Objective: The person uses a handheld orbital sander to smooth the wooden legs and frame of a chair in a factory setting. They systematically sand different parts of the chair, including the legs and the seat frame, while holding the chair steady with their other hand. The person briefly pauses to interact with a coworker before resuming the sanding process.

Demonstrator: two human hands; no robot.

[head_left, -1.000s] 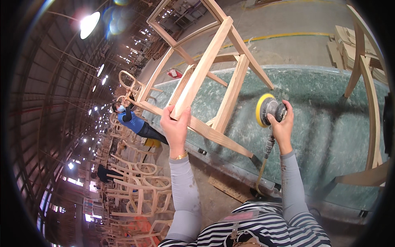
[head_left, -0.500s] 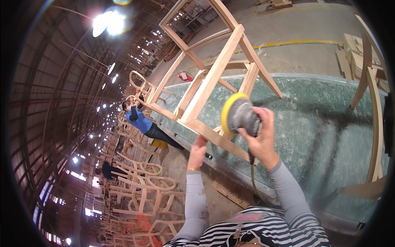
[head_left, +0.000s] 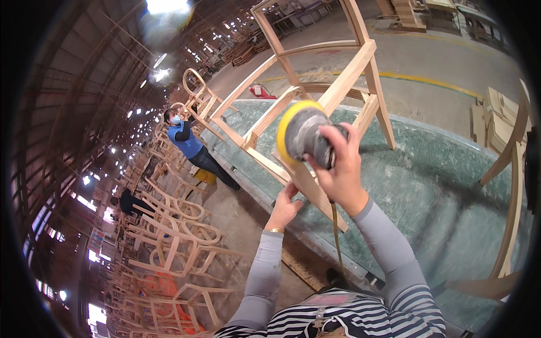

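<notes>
My right hand [head_left: 341, 169] is wrapped round the grey body of a disc sander [head_left: 309, 135] with a yellow-edged pad. The pad is tilted up on edge, close against the near leg of a bare wooden chair frame [head_left: 350, 74]; whether it touches the wood I cannot tell. A thin hose [head_left: 337, 239] trails down from the sander. With thumb and fingers my left hand [head_left: 285, 207] grips the lower edge of that leg [head_left: 319, 198], just below the sander. The frame rests tipped over on a green work table, and the sander covers part of its corner.
The worn green table [head_left: 417, 180] stretches to the right, where another wooden chair frame [head_left: 515, 186] stands. Beyond the table lie stacked boards [head_left: 499, 121]. A masked person in blue [head_left: 186, 138] works at the table's far left end. Many chair frames [head_left: 186, 231] crowd the floor at left.
The sander has moved left along the near leg toward the frame's corner, hiding more of it. My left hand still holds the leg. The whole view has shifted and tilted slightly.
</notes>
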